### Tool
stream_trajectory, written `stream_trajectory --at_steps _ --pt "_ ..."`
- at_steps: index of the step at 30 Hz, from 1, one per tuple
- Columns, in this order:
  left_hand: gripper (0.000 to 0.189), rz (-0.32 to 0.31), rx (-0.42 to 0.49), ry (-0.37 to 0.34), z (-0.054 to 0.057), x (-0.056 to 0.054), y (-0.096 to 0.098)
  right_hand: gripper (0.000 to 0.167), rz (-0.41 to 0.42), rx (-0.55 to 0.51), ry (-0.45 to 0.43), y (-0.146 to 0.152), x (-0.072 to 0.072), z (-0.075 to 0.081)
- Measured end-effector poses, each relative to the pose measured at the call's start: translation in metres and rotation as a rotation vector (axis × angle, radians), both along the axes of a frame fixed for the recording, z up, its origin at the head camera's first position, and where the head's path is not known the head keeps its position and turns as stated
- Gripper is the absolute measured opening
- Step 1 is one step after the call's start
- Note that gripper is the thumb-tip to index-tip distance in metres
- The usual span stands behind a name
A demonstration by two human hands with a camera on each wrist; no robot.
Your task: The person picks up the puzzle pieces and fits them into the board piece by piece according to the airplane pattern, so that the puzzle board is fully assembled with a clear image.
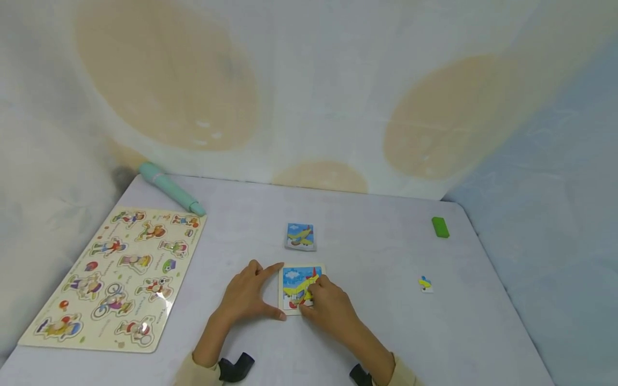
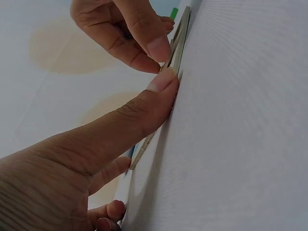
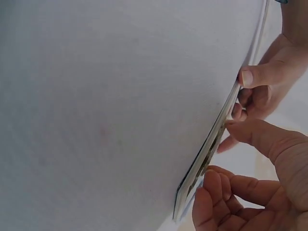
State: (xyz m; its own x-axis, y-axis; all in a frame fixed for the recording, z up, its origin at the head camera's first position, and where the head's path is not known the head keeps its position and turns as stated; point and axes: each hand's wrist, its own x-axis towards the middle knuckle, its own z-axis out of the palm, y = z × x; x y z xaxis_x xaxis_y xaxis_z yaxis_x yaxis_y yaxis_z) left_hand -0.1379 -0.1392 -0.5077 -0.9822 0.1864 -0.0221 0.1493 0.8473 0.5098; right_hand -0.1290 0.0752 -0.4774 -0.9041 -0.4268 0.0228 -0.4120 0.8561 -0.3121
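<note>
A small picture puzzle board showing a yellow airplane on blue sky lies flat on the white table. My left hand holds its left side, index finger at the far corner and thumb at the near one. Over the board's right half, my right hand pinches a puzzle piece between thumb and fingers; those fingers hide part of the picture. In the right wrist view, the board appears edge-on, with the right thumb and fingertips at its upper face. Behind the board sits a smaller airplane picture block.
Off to the right lie a loose puzzle piece and a green block. A large peg puzzle board with several figures covers the table's left side. A mint-green, pen-like object touches its far edge. Patterned cloth hangs behind the table.
</note>
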Motion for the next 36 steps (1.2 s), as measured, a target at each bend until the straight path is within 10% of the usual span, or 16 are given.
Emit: stream_trajectory --at_steps 16,36 --pt "0.11 -0.002 -0.009 0.008 -0.002 0.0 -0.001 0.056 0.255 0.242 0.128 0.029 0.021 -0.001" --pt "0.11 -0.007 -0.005 0.005 0.0 0.0 -0.001 0.06 0.222 0.158 -0.002 0.04 0.015 0.006"
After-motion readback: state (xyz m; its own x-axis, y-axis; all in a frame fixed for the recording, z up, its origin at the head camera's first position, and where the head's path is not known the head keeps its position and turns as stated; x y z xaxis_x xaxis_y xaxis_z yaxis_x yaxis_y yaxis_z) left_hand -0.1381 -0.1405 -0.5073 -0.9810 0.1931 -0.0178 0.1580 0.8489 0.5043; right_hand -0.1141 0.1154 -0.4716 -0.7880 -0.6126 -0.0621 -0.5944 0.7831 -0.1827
